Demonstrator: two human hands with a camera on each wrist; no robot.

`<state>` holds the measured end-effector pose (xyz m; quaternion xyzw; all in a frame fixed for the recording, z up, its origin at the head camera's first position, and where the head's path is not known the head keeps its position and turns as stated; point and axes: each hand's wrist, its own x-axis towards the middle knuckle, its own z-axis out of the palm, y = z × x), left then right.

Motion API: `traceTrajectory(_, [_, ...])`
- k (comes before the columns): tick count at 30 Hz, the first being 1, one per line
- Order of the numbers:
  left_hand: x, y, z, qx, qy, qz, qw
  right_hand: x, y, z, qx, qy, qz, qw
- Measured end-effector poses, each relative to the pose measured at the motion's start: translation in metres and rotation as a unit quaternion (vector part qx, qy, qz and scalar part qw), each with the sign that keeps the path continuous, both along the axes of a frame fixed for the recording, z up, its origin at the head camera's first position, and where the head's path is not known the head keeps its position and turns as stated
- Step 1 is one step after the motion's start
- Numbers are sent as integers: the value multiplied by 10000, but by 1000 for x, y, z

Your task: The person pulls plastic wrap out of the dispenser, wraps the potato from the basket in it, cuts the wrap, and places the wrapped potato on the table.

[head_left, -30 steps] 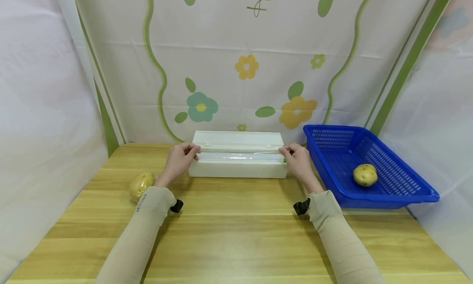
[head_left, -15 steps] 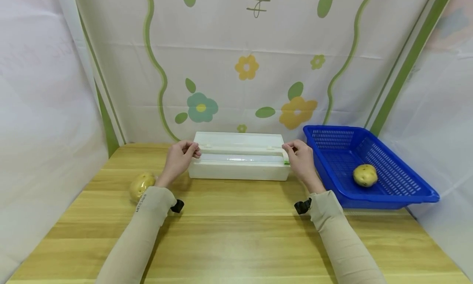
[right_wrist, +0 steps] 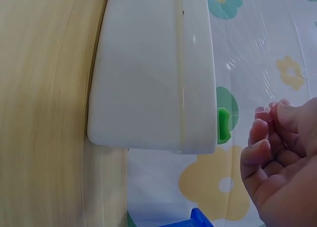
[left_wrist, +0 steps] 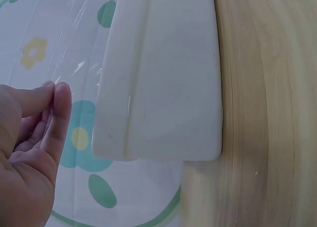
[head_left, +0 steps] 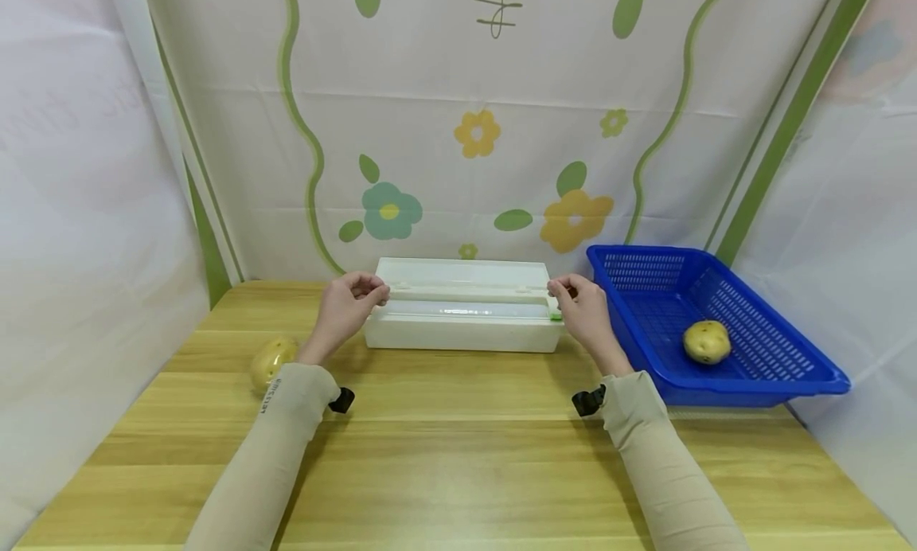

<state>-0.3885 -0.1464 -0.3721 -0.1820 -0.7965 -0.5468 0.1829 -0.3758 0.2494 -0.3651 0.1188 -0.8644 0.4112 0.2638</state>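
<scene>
Pale wooden desk (head_left: 444, 471): your left grip (head_left: 347, 306) and right grip (head_left: 586, 310) pinch clear plastic film (left_wrist: 79, 66) over the open white box (head_left: 462, 334); one yellow potato (head_left: 268, 365) looks wrapped, the bare potato (head_left: 707, 342) in the blue plastic basket (head_left: 723, 388) doesn't.

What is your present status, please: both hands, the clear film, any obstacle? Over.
Left hand and right hand pinching clear film. White box open, roll inside. No obstacle seen between hands; blue basket right of box.

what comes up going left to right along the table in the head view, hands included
Glossy yellow round potato → bare left hand → long white rectangular box → bare right hand → blue perforated plastic basket
</scene>
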Motion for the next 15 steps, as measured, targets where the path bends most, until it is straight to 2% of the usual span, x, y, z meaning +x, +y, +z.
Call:
traceTrajectory(7, [2, 5, 3, 249, 107, -75, 9996, 0, 1, 0, -88, -197, 120, 9997])
traceTrajectory(15, [4, 6, 5, 369, 119, -48, 9992, 1, 5, 3, -407, -211, 647, 9969])
